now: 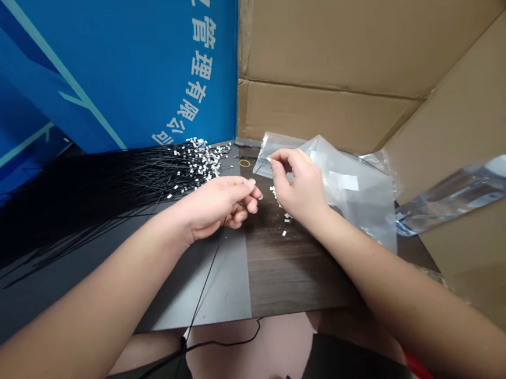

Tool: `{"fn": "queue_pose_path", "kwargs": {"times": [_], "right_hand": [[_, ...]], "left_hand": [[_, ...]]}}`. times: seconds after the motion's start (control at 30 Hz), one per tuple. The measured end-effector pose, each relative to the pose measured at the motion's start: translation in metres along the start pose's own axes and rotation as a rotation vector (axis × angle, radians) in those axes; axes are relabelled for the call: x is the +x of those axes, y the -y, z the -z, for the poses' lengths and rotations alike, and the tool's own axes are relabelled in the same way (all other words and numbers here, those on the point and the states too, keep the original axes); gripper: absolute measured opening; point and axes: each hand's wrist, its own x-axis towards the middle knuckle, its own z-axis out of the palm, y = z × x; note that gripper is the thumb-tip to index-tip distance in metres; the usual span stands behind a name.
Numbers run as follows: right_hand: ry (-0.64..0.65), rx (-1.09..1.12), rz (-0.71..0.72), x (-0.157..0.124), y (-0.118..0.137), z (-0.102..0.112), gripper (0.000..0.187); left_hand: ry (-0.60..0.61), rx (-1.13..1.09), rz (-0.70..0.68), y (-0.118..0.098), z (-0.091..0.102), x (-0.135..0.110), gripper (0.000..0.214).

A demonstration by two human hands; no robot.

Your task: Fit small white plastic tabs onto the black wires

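Note:
My left hand (223,203) is curled over the table, fingers pinched on a thin black wire (207,280) that runs down toward me. My right hand (299,186) is raised just right of it, thumb and forefinger pinched on a tiny white piece I can barely make out. Small white connector pieces (282,217) lie scattered on the dark wood table (286,274) under my right hand. A large bundle of black wires (86,191) tipped with white connectors (200,158) lies at the left.
A clear plastic bag (354,193) lies right of my right hand. A second clear packet (459,194) rests on cardboard at the right. Cardboard box walls (333,49) and a blue printed panel (116,66) close the back. A grey mat (225,285) covers the table's left part.

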Motion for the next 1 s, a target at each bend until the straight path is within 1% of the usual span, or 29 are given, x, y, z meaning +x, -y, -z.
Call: {"fn": "queue_pose_path", "kwargs": {"times": [0.03, 0.07, 0.1, 0.17, 0.23, 0.27, 0.3, 0.33, 0.37, 0.43, 0.47, 0.5, 0.53, 0.57, 0.6, 0.63, 0.67, 0.7, 0.77, 0.8, 0.83, 0.87, 0.9, 0.93, 1.0], "right_hand": [[-0.016, 0.062, -0.030, 0.003, 0.002, 0.003, 0.009], [-0.032, 0.134, -0.066, 0.006, 0.004, 0.007, 0.012], [-0.053, 0.204, -0.106, 0.009, 0.008, 0.011, 0.016], [-0.103, 0.305, -0.175, 0.016, 0.015, 0.024, 0.018], [-0.135, 0.319, -0.199, 0.026, 0.022, 0.039, 0.016], [-0.127, 0.295, -0.201, 0.033, 0.025, 0.046, 0.016], [-0.101, 0.251, -0.202, 0.041, 0.026, 0.051, 0.015], [-0.040, 0.193, -0.206, 0.050, 0.025, 0.054, 0.014], [0.037, 0.125, -0.207, 0.060, 0.023, 0.054, 0.012], [0.228, -0.015, -0.206, 0.083, 0.015, 0.044, 0.010], [0.340, -0.085, -0.204, 0.094, 0.009, 0.034, 0.011], [0.439, -0.156, -0.216, 0.104, 0.003, 0.022, 0.011], [0.532, -0.228, -0.231, 0.113, -0.004, 0.008, 0.011], [0.642, -0.296, -0.234, 0.121, -0.011, -0.006, 0.012], [0.747, -0.365, -0.234, 0.126, -0.017, -0.021, 0.013], [0.840, -0.418, -0.214, 0.130, -0.024, -0.036, 0.015], [0.885, -0.439, -0.207, 0.132, -0.029, -0.050, 0.014], [0.913, -0.454, -0.202, 0.133, -0.033, -0.063, 0.013], [0.949, -0.475, -0.190, 0.134, -0.040, -0.085, 0.013], [0.961, -0.489, -0.189, 0.134, -0.042, -0.094, 0.013], [0.973, -0.504, -0.188, 0.135, -0.043, -0.102, 0.013], [0.985, -0.520, -0.188, 0.135, -0.044, -0.108, 0.012], [0.996, -0.534, -0.188, 0.135, -0.045, -0.113, 0.011], [1.006, -0.547, -0.189, 0.136, -0.046, -0.116, 0.011], [1.025, -0.567, -0.191, 0.137, -0.048, -0.120, 0.012]], "left_hand": [[-0.004, 0.064, 0.002, -0.009, 0.006, -0.008, 0.031], [-0.040, 0.164, -0.012, -0.020, 0.014, -0.018, 0.033], [-0.116, 0.303, -0.037, -0.032, 0.023, -0.027, 0.035], [-0.324, 0.694, -0.101, -0.060, 0.043, -0.042, 0.040], [-0.486, 1.150, -0.079, -0.087, 0.065, -0.047, 0.038], [-0.549, 1.311, -0.066, -0.097, 0.076, -0.044, 0.043], [-0.554, 1.417, -0.036, -0.104, 0.088, -0.039, 0.055], [-0.546, 1.497, -0.010, -0.107, 0.100, -0.030, 0.079], [-0.493, 1.538, -0.013, -0.107, 0.111, -0.019, 0.081], [-0.396, 1.622, -0.013, -0.095, 0.129, 0.003, 0.053], [-0.390, 1.677, 0.015, -0.086, 0.133, 0.012, 0.045], [-0.425, 1.734, 0.023, -0.076, 0.132, 0.019, 0.046], [-0.484, 1.779, 0.021, -0.065, 0.126, 0.024, 0.051], [-0.537, 1.794, 0.000, -0.054, 0.114, 0.027, 0.056], [-0.580, 1.782, -0.059, -0.044, 0.098, 0.028, 0.059], [-0.623, 1.746, -0.153, -0.034, 0.078, 0.028, 0.056], [-0.663, 1.701, -0.254, -0.024, 0.056, 0.027, 0.047], [-0.625, 1.662, -0.345, -0.014, 0.034, 0.027, 0.039], [-0.404, 1.606, -0.491, 0.006, -0.002, 0.029, 0.031], [-0.309, 1.584, -0.545, 0.015, -0.013, 0.031, 0.029], [-0.198, 1.559, -0.596, 0.023, -0.020, 0.033, 0.027], [-0.099, 1.530, -0.636, 0.030, -0.023, 0.036, 0.025], [-0.036, 1.493, -0.656, 0.035, -0.023, 0.038, 0.024], [-0.005, 1.455, -0.660, 0.038, -0.020, 0.039, 0.023], [-0.021, 1.388, -0.638, 0.040, -0.011, 0.041, 0.024]]}}
